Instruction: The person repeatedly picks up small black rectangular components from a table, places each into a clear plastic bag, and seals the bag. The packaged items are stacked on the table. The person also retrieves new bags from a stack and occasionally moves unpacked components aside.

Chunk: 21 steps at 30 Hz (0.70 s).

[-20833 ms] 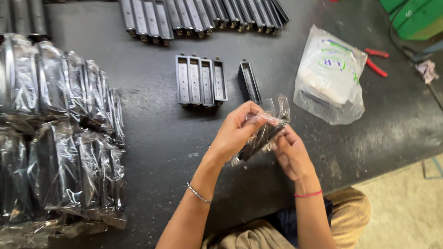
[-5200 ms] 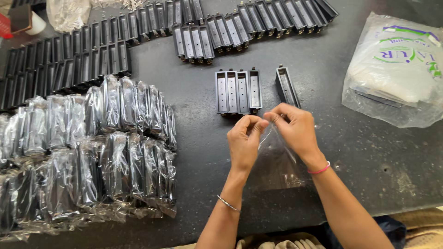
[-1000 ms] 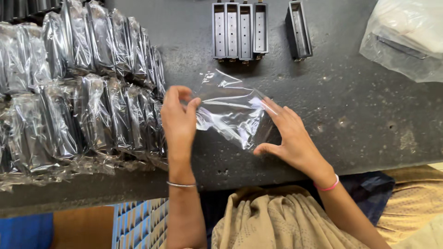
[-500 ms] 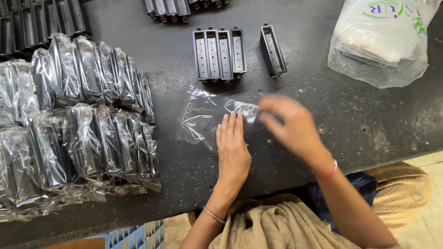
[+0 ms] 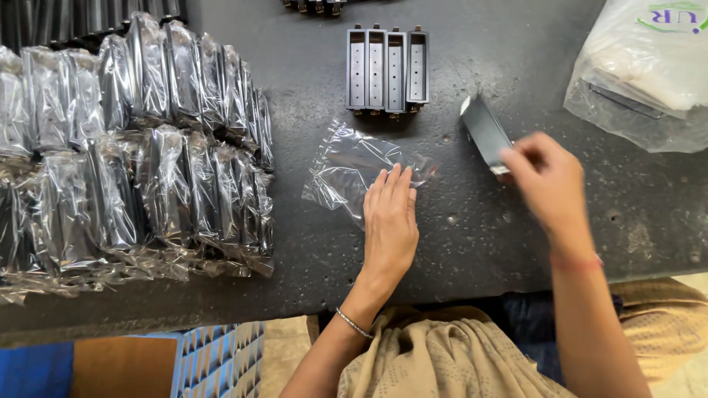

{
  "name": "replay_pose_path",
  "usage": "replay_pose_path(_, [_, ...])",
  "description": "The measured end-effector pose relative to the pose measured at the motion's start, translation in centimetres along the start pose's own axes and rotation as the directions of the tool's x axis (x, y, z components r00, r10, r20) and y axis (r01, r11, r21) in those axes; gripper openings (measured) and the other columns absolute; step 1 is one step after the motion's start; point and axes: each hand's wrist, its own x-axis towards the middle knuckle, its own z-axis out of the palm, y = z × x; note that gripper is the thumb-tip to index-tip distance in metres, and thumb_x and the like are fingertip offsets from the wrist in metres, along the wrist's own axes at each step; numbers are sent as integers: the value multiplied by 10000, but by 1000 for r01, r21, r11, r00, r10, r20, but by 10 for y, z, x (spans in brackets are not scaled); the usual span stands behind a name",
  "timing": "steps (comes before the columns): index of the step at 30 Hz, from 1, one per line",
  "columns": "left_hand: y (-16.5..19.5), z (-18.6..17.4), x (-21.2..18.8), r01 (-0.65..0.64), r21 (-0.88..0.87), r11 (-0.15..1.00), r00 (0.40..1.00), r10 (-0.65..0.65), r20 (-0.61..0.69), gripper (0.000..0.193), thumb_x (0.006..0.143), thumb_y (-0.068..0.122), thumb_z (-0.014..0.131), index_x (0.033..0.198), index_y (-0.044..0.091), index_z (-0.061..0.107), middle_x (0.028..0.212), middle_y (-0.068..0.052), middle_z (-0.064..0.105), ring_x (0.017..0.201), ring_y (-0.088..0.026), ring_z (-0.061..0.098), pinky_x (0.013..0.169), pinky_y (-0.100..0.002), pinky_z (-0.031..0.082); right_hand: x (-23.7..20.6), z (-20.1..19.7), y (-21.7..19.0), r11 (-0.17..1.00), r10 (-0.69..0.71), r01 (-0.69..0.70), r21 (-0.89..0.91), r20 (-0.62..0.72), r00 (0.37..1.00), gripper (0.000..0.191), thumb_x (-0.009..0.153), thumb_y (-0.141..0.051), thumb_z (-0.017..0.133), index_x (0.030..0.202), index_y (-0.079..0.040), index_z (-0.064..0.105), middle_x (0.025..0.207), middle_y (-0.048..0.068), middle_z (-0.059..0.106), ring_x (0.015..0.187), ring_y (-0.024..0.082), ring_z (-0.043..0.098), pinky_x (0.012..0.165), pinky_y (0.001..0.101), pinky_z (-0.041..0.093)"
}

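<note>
My left hand (image 5: 389, 221) lies flat, fingers together, on a clear plastic bag (image 5: 346, 166) spread on the dark table (image 5: 479, 243). My right hand (image 5: 549, 180) is blurred and closed on the near end of a black rectangular metal part (image 5: 484, 133), which is tilted off the table to the right of the bag. Just beyond the bag stands a row of several identical black parts (image 5: 386, 70), side by side.
Many bagged black parts (image 5: 140, 155) are stacked in rows at the left. A large white-and-clear plastic sack (image 5: 641, 66) lies at the far right. More black parts (image 5: 313, 6) line the far edge. A blue crate (image 5: 214, 361) sits below the table's near edge.
My right hand has left the bag, gone right and taken hold of the single black part. My left hand stays pressed on the bag.
</note>
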Motion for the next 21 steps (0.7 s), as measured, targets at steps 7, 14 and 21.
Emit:
replay_pose_path(7, [11, 12, 12, 12, -58, 998, 999, -9, 52, 397, 1085, 190, 465, 1416, -7, 561, 1492, -221, 546, 1438, -433, 426, 1181, -525, 302, -63, -52, 37, 766, 254, -410, 494, 354, 900, 129, 987, -165, 632, 940, -47, 617, 757, 48, 642, 642, 135, 636, 592, 282, 529])
replay_pose_path(14, [52, 17, 1, -60, -104, 993, 995, 68, 73, 398, 1093, 156, 453, 1432, -34, 538, 1538, -239, 498, 1490, -422, 394, 1230, -514, 289, -74, -29, 44, 726, 312, -481, 492, 388, 867, 123, 978, -168, 623, 954, -48, 618, 775, 49, 663, 681, 144, 672, 629, 287, 551])
replay_pose_path(21, [86, 28, -14, -122, -233, 965, 982, 151, 109, 435, 1091, 117, 441, 1470, -95, 467, 1589, -277, 434, 1545, -430, 348, 1287, -518, 245, -82, -3, 49, 686, 221, -437, 582, 405, 887, 122, 1043, -145, 618, 1016, -26, 606, 963, 17, 641, 889, 79, 620, 799, 263, 534])
